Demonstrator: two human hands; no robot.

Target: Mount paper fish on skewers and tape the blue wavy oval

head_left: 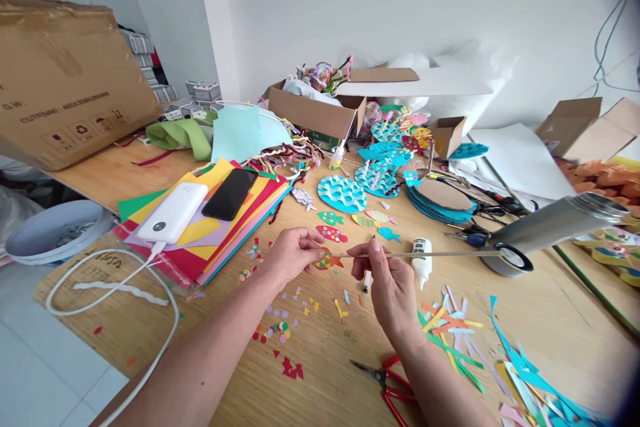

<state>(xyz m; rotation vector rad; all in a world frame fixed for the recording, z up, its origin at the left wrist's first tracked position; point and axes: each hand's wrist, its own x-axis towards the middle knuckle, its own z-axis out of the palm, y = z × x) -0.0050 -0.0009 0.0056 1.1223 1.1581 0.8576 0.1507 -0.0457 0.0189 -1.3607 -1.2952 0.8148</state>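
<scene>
The left hand (293, 253) had its fingers (314, 255) pinched together on a small orange and yellow spotted paper fish (325, 259), just above the wooden worktop (325, 360). The right hand (387, 283) had its fingers clamped on a thin pale stick (450, 254). Its long axis lay level, the left tip at the fish and the far end pointing right. A white glue bottle (423, 260) stood just behind those fingers.

Scissors (387, 380) (on table (320, 360)) near right hand (387, 280)
</scene>
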